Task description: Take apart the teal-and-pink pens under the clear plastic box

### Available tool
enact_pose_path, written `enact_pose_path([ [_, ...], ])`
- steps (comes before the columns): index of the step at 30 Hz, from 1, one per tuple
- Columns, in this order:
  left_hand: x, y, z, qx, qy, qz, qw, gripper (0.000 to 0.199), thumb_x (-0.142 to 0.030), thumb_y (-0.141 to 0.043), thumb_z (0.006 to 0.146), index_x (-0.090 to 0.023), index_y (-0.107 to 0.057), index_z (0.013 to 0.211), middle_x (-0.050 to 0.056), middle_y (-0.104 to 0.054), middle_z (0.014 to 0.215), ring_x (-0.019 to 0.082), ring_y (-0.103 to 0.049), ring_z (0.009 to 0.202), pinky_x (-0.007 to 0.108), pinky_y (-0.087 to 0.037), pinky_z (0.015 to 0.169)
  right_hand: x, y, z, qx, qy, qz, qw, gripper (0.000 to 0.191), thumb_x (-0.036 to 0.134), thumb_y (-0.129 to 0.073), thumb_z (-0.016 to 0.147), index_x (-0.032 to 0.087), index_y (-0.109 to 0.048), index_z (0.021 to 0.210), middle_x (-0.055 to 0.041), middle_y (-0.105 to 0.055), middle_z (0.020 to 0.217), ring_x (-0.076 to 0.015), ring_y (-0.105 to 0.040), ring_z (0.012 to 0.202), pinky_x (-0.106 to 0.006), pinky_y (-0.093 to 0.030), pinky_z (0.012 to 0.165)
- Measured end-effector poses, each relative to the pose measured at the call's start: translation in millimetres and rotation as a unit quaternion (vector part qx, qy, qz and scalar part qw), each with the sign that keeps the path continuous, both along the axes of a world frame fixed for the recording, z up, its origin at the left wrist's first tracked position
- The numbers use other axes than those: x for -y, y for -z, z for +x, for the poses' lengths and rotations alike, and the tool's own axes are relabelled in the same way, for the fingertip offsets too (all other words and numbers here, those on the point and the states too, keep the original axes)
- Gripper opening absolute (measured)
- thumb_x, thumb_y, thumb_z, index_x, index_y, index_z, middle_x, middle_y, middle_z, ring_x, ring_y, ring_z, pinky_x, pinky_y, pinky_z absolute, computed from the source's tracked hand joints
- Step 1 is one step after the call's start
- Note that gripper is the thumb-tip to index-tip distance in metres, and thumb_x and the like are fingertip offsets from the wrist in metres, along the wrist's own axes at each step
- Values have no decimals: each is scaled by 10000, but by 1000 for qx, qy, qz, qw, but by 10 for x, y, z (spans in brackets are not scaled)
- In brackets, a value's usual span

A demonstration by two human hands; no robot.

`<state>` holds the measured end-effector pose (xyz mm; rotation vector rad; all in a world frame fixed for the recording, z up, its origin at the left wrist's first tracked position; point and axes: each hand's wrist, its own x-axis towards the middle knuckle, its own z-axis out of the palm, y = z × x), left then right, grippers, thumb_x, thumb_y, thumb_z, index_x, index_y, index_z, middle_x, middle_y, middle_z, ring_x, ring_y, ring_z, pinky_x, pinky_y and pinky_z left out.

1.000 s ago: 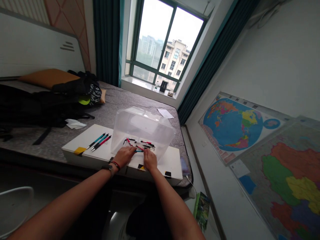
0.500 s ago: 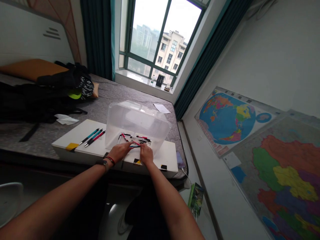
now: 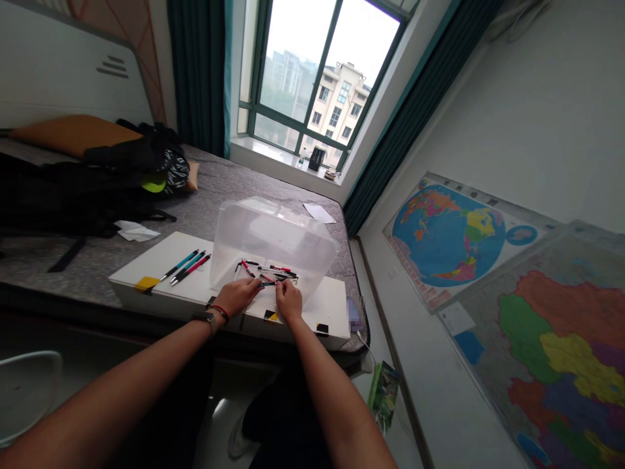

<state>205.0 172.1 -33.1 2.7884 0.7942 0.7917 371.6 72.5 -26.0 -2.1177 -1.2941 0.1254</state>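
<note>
Bearing pens (image 3: 193, 268), a white box (image 3: 155, 262) tops the bed (image 3: 219, 177) near a window (image 3: 293, 81).

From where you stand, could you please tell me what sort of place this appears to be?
It looks like a bedroom, perhaps in a flat: there is a large mattress, a white headboard with an orange pillow near it, and green curtains flanking the window.
</note>
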Motion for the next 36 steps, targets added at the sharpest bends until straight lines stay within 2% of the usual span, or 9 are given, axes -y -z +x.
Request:
enact_pose_path([
  [4,-9,0,3,-11,-8,13,1000,362,-464,-345,1018,-235,-618,1078,67,-675,905,177,-640,822,252,-434,656,-142,-34,56,-55,67,22,996,382,457,-391,990,214,-659,865,-50,-702,782,-201,-632,730,-269,-426,659],
  [6,-9,-9,4,-16,-6,20,1000,361,-455,-333,1023,-234,-616,1064,63,-673,901,174,-639,826,250,-436,667,-248,-101,99,-83,79,32,993,389,448,-410,980,195,-680,860,-65,-722,810,-194,-644,748,-267,-437,674],
  [9,2,-31,3,-23,-4,29,999,362,-452,-326,1024,-233,-614,1041,60,-669,883,174,-633,799,257,-435,662,-435,-233,170,-87,33,17,995,319,422,-521,936,182,-717,858,-57,-741,819,-175,-659,755,-254,-448,702],
  [12,15,-51,0,-28,0,35,999,355,-444,-329,1023,-230,-612,1033,61,-664,869,176,-630,790,264,-438,663,-648,-342,225,-61,-19,-36,997,194,350,-640,866,195,-754,851,-50,-753,820,-170,-665,750,-252,-456,707],
  [17,14,-55,-3,-30,4,39,999,351,-416,-319,1025,-223,-613,1012,67,-659,864,187,-632,808,283,-459,688,-1016,-426,194,-62,-124,-89,986,107,285,-727,801,225,-788,866,-23,-742,767,-146,-646,685,-240,-466,693],
  [23,10,-55,-2,-26,3,37,999,330,-398,-344,1015,-213,-617,1039,76,-660,867,194,-634,809,299,-475,705,-1297,-472,41,-42,-154,-106,981,117,266,-722,801,227,-801,879,-38,-749,766,-155,-643,660,-242,-466,663],
  [31,42,-120,-17,-37,3,25,999,289,-372,-375,1007,-210,-613,1028,80,-661,868,198,-629,801,299,-469,687,-1324,-572,92,5,-140,-90,986,146,204,-658,811,199,-796,857,-67,-766,823,-176,-658,727,-253,-461,702],
  [36,28,-91,-12,-19,-1,10,1000,273,-367,-392,1000,-209,-615,1008,83,-660,871,193,-625,804,300,-476,703,-1061,-668,144,-8,-152,-20,988,185,249,-595,869,203,-774,872,-41,-755,812,-167,-652,733,-254,-460,731],
])
